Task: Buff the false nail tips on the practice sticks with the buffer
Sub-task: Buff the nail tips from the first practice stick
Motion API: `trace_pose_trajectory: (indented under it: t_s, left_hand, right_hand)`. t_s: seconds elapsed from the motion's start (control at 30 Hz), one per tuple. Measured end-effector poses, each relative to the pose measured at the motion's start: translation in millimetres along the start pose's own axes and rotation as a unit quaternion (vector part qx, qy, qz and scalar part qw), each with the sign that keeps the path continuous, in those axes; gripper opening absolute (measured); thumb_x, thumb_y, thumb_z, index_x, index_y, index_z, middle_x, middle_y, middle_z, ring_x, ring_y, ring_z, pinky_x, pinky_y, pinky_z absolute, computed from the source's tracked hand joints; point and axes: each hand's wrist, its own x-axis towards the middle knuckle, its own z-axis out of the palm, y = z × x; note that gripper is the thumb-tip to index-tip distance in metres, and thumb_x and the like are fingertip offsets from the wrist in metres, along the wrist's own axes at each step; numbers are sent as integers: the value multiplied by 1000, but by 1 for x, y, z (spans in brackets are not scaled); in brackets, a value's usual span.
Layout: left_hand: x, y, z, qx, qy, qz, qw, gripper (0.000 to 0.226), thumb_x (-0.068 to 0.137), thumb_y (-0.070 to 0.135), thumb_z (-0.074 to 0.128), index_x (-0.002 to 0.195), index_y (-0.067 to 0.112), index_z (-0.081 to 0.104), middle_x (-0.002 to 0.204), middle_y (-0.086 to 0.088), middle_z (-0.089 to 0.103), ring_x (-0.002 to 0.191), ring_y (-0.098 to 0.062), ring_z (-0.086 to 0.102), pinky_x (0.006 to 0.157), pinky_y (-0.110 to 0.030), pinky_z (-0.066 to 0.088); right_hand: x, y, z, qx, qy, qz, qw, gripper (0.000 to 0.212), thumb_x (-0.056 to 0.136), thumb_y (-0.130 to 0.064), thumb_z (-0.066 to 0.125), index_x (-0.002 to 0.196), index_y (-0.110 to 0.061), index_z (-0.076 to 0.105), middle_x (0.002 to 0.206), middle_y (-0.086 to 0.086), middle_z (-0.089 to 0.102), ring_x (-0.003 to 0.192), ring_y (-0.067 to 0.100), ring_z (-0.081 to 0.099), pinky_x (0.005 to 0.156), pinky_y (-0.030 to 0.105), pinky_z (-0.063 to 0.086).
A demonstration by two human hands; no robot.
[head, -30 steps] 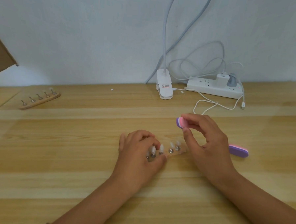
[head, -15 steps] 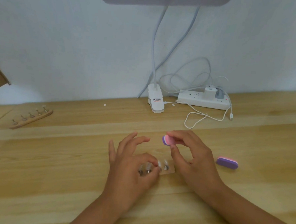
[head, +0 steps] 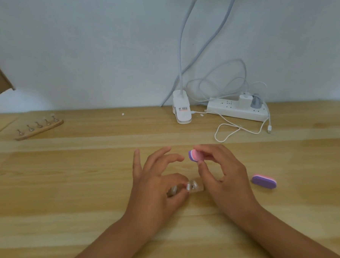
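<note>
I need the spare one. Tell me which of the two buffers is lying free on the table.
The purple and pink buffer lying flat on the table, beyond the right hand. The other buffer is pinched in that hand's fingertips, off the wood.

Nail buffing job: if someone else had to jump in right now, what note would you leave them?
Left hand: thumb and forefinger pinching a practice stick on the near holder, other fingers spread.
Right hand: gripping the small pink and purple buffer by its fingertips, raised above the nail tips, not touching them.
Spare buffer lies on the table to the right.
Second holder sits far left; its sticks look mostly bare, though it is too small to be sure.
Done: cannot tell which tips are buffed.
Left: probably bring the buffer down and work tip by tip.
</note>
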Motion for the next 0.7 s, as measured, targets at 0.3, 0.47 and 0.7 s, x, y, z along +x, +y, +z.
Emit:
trace_pose_trajectory:
  t_s: [0.3, 0.47, 0.7]
  left_hand:
    - [1, -3, -2, -23, -52, -13, 998, 7, 77, 25, 67, 78, 31, 66, 79, 19, 67, 81, 0, 62, 118, -38, 10]
    - [1, -1, -3, -11, -40, 16, 999, 7, 76, 21, 69, 78, 27, 66, 91, 17, 68, 100, -3, 63, 117, -49, 12]
    - [-2, -2, -11, -127, 117, -50, 984, 7, 81, 18, 71, 80, 25, 71, 82, 17, 69, 81, 2, 66, 103, -21, 39]
  right_hand:
    - [0, -1, -1, 1, 0, -1, 1000, 32, 89, 7, 69, 113, -13, 70, 108, -10, 69, 107, 14, 65, 95, 24, 49]
    - [0, -2, -1, -7, -2, -8, 1000, 32, 88, 8, 69, 114, -12, 70, 108, -9, 69, 106, 12, 65, 94, 27, 51]
    - [-4, -3, -3, -41, -1, -70, 997, 28, 92, 3, 67, 116, -11, 71, 113, -4, 67, 109, 7, 63, 96, 16, 44]
